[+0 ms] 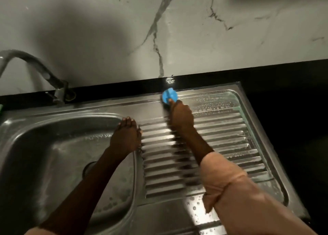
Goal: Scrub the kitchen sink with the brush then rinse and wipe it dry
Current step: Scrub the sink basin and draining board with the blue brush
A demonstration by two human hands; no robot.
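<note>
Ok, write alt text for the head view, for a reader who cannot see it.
A person's right hand holds a blue brush against the far edge of a steel sink's ribbed drainboard. The left hand rests on the rim beside the basin, near the tap.

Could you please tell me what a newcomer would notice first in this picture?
The blue brush stands out first, gripped by the right hand at the far edge of the ribbed drainboard, beside soap suds. Next comes the left hand, resting on the rim between the basin and the drainboard. The tap arches at far left.
</note>
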